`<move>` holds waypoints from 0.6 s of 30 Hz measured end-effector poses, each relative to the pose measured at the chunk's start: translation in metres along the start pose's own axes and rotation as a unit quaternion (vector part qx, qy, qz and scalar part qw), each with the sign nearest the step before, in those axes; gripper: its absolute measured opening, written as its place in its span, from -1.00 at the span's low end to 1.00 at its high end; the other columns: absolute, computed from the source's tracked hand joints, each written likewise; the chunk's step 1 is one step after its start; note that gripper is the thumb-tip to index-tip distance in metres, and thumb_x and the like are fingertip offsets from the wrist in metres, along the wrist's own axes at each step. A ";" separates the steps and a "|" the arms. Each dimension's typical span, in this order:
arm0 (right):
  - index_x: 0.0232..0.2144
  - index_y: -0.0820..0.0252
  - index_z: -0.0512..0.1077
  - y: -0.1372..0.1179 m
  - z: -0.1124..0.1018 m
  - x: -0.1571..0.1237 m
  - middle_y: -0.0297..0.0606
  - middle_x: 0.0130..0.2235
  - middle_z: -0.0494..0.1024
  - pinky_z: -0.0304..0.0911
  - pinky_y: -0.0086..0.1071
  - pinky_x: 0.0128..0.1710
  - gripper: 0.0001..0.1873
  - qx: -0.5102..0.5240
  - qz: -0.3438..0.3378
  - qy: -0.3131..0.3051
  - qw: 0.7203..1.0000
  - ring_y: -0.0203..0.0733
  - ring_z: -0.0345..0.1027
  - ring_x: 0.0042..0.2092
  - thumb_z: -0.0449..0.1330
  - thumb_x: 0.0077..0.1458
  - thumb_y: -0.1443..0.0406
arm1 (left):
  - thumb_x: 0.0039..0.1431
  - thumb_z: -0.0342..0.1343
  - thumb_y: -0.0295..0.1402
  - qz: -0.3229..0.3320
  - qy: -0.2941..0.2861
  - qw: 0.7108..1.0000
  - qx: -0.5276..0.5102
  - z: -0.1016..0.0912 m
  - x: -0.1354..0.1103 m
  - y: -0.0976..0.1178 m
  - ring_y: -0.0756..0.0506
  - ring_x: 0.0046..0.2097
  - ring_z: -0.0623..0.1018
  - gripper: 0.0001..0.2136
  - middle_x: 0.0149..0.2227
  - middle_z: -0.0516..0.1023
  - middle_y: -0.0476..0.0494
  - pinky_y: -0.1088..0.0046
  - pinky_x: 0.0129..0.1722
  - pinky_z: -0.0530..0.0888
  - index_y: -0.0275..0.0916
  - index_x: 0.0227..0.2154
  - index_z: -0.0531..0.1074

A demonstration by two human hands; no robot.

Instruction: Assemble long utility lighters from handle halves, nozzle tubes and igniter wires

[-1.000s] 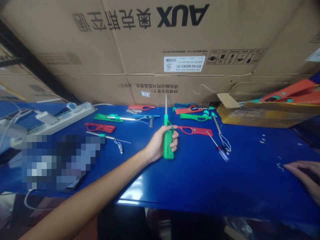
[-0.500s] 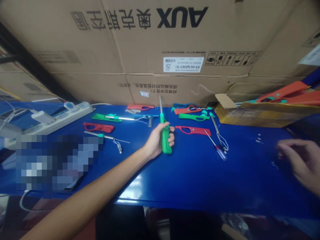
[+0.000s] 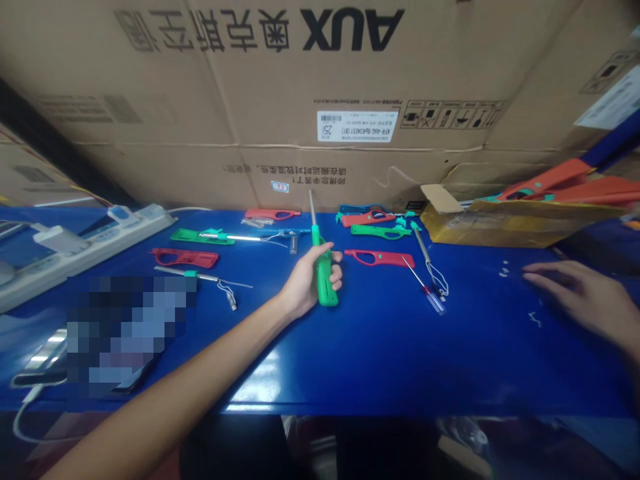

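Note:
My left hand is wrapped around the handle of a green gas lighter, its metal tube pointing up and away from me. At the right, my right hand hovers low over the table with fingers stretched out and nothing visible in them. Its fingertips are close to a few tiny white bits. A screwdriver with a clear handle lies between the hands, its tip by a red lighter shell. Beyond that rest a green shell half and a lighter tube with wires.
Behind stands a large cardboard carton. A small box at the back right holds red-orange lighters. More lighter parts, including a red shell, lie at left, near a power strip and a blurred-out dark device.
My right hand has moved leftward toward the white bits, and its fingers have straightened. The left hand keeps its hold on the green lighter. The view has shifted slightly.

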State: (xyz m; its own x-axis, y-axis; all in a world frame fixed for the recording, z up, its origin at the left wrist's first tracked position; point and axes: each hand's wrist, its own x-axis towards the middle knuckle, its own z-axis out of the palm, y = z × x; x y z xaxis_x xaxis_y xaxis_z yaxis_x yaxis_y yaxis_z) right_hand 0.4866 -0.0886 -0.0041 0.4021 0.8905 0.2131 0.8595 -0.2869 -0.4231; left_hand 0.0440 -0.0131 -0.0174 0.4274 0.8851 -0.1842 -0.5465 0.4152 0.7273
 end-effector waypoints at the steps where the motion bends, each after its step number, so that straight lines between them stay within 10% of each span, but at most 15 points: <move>1: -0.45 0.10 0.62 -0.002 -0.001 0.006 -0.13 -0.21 0.70 0.31 -0.19 -0.06 -0.84 0.007 -0.005 -0.028 1.000 -0.04 0.54 -0.18 0.38 -0.08 0.47 | 0.24 0.12 -0.30 0.000 -0.002 1.000 0.001 0.000 0.000 0.000 0.06 -0.58 0.31 -0.86 -0.38 0.37 0.01 0.54 -0.64 0.33 -0.24 -0.22 0.36; 18: -0.39 0.20 0.54 0.000 0.011 0.033 -0.07 -0.18 0.61 0.21 -0.21 0.05 -0.90 -0.061 -0.132 -0.129 0.981 -0.17 0.49 -0.13 0.29 0.15 0.45 | 0.26 0.11 -0.28 -0.005 -0.010 1.000 0.021 0.000 0.000 0.001 0.06 -0.58 0.32 -0.83 -0.35 0.37 0.01 0.54 -0.63 0.32 -0.21 -0.16 0.31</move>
State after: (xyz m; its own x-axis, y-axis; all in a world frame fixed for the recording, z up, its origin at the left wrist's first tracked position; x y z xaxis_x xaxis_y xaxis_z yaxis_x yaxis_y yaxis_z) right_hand 0.4967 -0.0559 -0.0066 0.0806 0.9946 0.0651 0.9606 -0.0601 -0.2713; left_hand 0.0436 -0.0124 -0.0170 0.4470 0.8766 -0.1782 -0.5122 0.4142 0.7524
